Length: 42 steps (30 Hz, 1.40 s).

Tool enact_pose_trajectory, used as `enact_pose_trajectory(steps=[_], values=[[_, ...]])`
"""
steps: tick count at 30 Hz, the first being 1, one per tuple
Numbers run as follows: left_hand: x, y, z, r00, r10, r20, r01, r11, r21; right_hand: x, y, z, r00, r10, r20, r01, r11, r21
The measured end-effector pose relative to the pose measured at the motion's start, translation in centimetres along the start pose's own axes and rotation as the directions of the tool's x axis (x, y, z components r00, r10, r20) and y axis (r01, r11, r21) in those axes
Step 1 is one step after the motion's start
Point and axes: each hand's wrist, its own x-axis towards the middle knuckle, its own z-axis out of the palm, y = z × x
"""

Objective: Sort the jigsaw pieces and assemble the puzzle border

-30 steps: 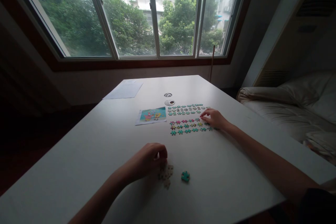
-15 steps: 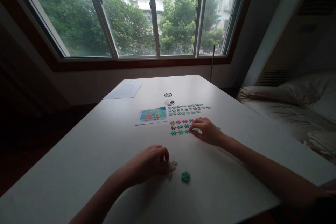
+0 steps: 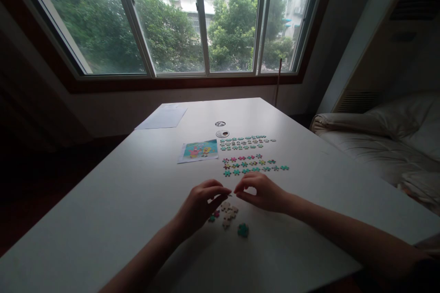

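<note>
Pinched in the fingertips of my left hand [image 3: 202,199] is a small puzzle piece [image 3: 230,194], seen nearly edge-on. My right hand [image 3: 263,192] faces it, thumb and forefinger curled to a pinch just right of that piece; anything between those tips is too small to make out. Below the hands lies a small pile of puzzle pieces [image 3: 227,214], mostly pale backs up. Partly behind my left hand, a pink and green piece [image 3: 215,214] shows. A green piece [image 3: 243,230] lies to the right of the pile.
Beyond my hands, several rows of puzzle pieces [image 3: 244,164] lie on the white table [image 3: 120,201]. Left of them is a cartoon picture sheet [image 3: 200,150]. Two round table fittings [image 3: 222,134] and a paper sheet [image 3: 161,117] lie farther back. A sofa [image 3: 364,137] stands at right.
My right hand has drawn back from the rows toward my left hand. My left hand has risen from the pile with a puzzle piece, uncovering more of the pile.
</note>
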Motion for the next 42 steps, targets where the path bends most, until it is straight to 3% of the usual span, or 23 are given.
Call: enact_pose_trajectory(steps=[4,10,15,19,25,36,39,42], values=[[-0.1,-0.1,0.1,0.996,0.066,-0.068,-0.064,0.997,0.039,0.0,-0.5,0.4,0.998,0.052,-0.036,-0.049,0.994,0.095],[-0.1,0.2,0.1,0.979,0.196,-0.061,-0.182,0.967,0.177,0.2,-1.4,0.2,0.991,0.107,-0.079,-0.09,0.975,0.202],[0.0,0.4,0.2,0.977,0.211,-0.029,-0.191,0.926,0.325,0.2,-1.7,0.8,0.975,0.198,-0.098,-0.173,0.961,0.213],[-0.1,0.4,0.4,0.975,0.219,-0.021,-0.198,0.915,0.35,0.2,-1.5,1.1,0.96,0.254,-0.116,-0.23,0.955,0.185],[0.0,0.3,0.6,0.968,0.224,-0.113,-0.168,0.913,0.371,0.3,-1.1,0.9,0.962,0.243,-0.126,-0.22,0.959,0.176],[-0.1,0.8,0.4,0.97,0.239,-0.051,-0.205,0.909,0.364,0.3,-1.3,0.7,0.975,0.19,-0.119,-0.164,0.966,0.199],[0.1,0.8,0.3,0.979,0.192,-0.063,-0.16,0.927,0.339,0.4,-1.2,0.5,0.976,0.169,-0.134,-0.145,0.974,0.174],[0.0,0.4,-0.1,0.996,0.077,-0.05,-0.059,0.956,0.289,0.4,-0.4,-0.2,0.973,0.109,-0.203,-0.103,0.994,0.043]])
